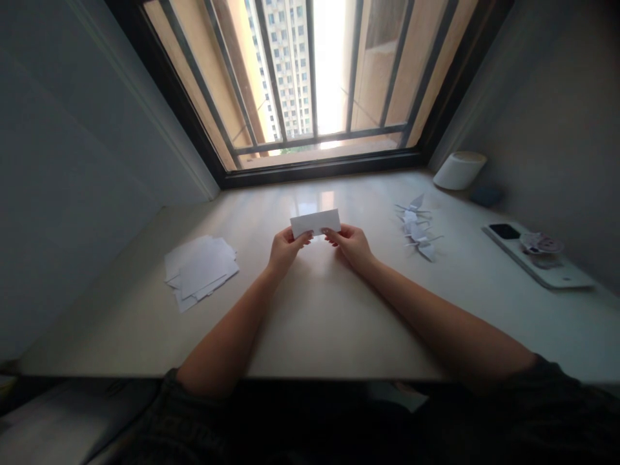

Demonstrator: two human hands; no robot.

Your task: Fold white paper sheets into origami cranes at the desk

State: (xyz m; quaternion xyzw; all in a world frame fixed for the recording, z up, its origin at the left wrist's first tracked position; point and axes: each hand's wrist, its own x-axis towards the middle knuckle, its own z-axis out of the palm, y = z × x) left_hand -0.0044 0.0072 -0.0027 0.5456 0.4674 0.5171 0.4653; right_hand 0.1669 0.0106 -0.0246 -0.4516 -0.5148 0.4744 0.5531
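Note:
A folded white paper strip (315,223) is held up over the middle of the pale desk (320,323). My left hand (287,250) pinches its left end between thumb and fingers. My right hand (351,247) grips the right end the same way, and the two hands are close together. To the left of my hands lies a loose pile of white paper sheets (200,270). Several small folded paper cranes (415,227) lie in a cluster to the right.
A black phone (504,231) and a crumpled paper bit (541,243) rest on a white flat board (537,258) at the right. Behind them stand a white cylindrical container (459,170) and a small blue object (485,196). Walls flank the desk, and a barred window (314,84) is beyond it.

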